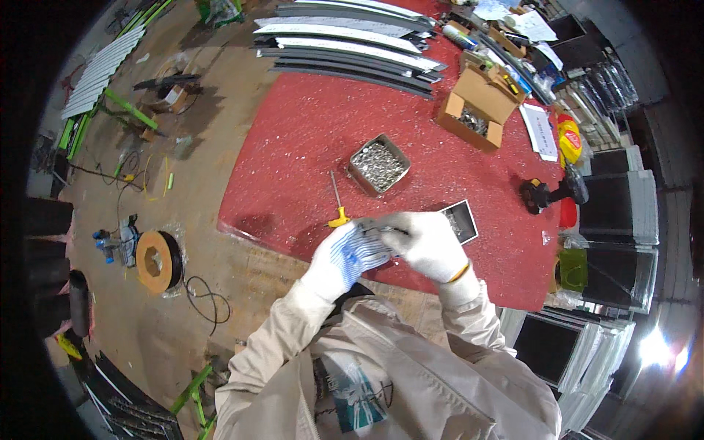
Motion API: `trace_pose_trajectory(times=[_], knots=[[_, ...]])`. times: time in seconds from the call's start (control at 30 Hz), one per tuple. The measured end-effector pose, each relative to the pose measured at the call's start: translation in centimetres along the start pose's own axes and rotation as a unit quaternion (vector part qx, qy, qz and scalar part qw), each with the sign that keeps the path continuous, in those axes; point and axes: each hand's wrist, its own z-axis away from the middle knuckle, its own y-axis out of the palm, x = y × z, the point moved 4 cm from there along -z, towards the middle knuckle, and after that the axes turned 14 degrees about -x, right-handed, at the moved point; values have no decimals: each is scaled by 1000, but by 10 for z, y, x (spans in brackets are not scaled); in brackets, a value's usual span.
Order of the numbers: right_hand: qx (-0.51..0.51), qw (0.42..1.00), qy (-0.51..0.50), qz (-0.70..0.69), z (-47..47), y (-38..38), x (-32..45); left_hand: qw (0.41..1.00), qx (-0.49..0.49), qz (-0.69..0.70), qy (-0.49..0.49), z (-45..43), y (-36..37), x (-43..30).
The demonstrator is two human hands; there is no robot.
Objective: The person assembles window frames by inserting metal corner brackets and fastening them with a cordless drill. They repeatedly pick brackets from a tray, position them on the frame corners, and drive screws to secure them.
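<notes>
Both my hands wear white knit gloves and meet over the near edge of a red-covered table (297, 159). My left hand (346, 256) is turned so the blue-striped grip side shows, its fingers curled. Against its fingertips my right hand (426, 242) bends its fingers down. Any small part between them is hidden. Just beyond my left hand lies a screwdriver with a yellow T-handle (340, 215), its shaft pointing away. Past both hands stands a square tin (371, 190) full of small metal fasteners. A small open box (467, 223) with metal pieces is partly covered by my right hand.
Long dark profiles (357, 66) with white film lie across the table's far end. An open cardboard box (473, 137) of metal parts and a cordless drill (553, 192) stand at right. Wrapped panels (619, 209) line the right side. A reel (154, 261) sits on the floor at left.
</notes>
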Motion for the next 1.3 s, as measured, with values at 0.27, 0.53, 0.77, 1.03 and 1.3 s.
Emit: trace_pose_trajectory(times=[0.27, 0.53, 0.77, 1.03, 1.3], knots=[[-46, 998, -33, -19, 10, 15, 21, 987, -60, -118, 94, 1, 3, -9], [-150, 984, 47, -86, 38, -12, -26, 990, -90, -103, -18, -25, 8, 1], [-523, 776, 304, 178, 87, -217, -237, 973, -135, -188, 22, 3, -11, -30], [-455, 679, 562, -127, 76, -328, -463, 879, -182, -411, 159, 77, -25, -66], [-410, 902, 130, 51, 42, -104, -324, 915, -192, -291, 205, 101, -56, -82]])
